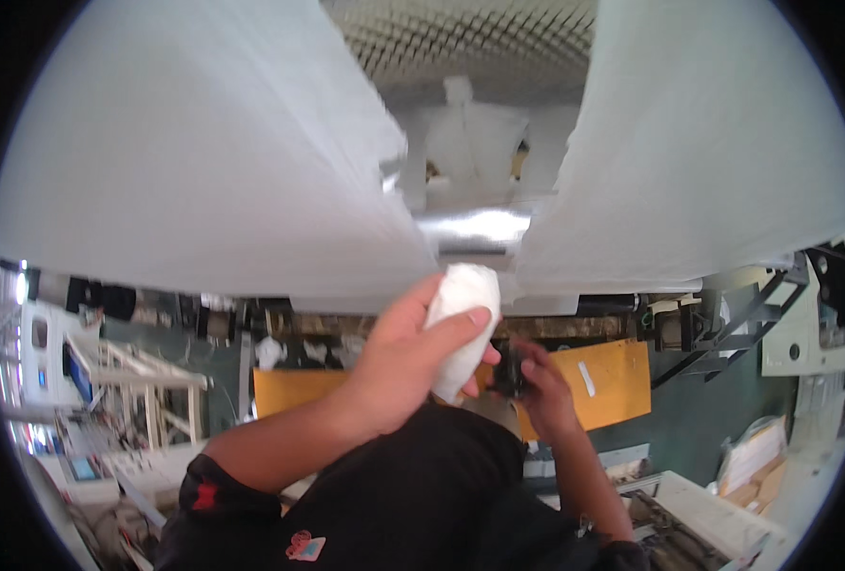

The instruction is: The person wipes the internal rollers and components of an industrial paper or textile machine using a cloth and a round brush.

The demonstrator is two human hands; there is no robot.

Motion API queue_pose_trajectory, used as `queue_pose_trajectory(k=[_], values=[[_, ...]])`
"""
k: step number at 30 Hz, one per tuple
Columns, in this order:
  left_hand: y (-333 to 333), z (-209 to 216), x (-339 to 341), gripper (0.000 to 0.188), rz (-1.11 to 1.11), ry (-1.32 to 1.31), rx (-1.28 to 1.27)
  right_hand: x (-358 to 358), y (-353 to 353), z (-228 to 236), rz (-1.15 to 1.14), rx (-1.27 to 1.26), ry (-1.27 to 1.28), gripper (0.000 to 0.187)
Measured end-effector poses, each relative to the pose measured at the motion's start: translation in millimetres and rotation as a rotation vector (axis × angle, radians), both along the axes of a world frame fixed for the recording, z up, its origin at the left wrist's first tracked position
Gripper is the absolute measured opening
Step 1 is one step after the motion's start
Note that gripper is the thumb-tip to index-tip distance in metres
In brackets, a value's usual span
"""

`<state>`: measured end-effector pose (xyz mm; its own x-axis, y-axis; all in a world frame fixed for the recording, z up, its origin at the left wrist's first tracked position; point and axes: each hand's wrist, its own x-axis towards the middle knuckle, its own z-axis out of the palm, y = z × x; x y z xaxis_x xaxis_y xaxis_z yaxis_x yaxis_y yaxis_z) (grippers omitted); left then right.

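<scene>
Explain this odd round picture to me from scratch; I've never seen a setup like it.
There is no robot here, just a person's two bare hands. The camera sits on the person's head and looks down; its fisheye lens makes the view round and bends straight edges. The forearms come up from the lower edge.

The left hand grips a white bundle. The right hand seems to hold a dark object, too blurred to identify.

Ahead, white sheeting spreads on both sides of a gap, where a shiny strip shows. Lower down is an orange board.
</scene>
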<state>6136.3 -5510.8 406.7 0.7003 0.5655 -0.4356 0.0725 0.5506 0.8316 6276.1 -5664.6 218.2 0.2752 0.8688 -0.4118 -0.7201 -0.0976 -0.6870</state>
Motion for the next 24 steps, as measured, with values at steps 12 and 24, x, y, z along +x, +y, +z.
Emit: queue_pose_trajectory(k=[12,24], values=[[28,-23,62,0.047,0.294,-0.052,0.293,20,14,24,0.168,-0.123,0.032,0.055],[111,-22,141,0.064,0.662,-0.005,0.505,24,-24,30,0.225,-0.259,0.036,0.05]])
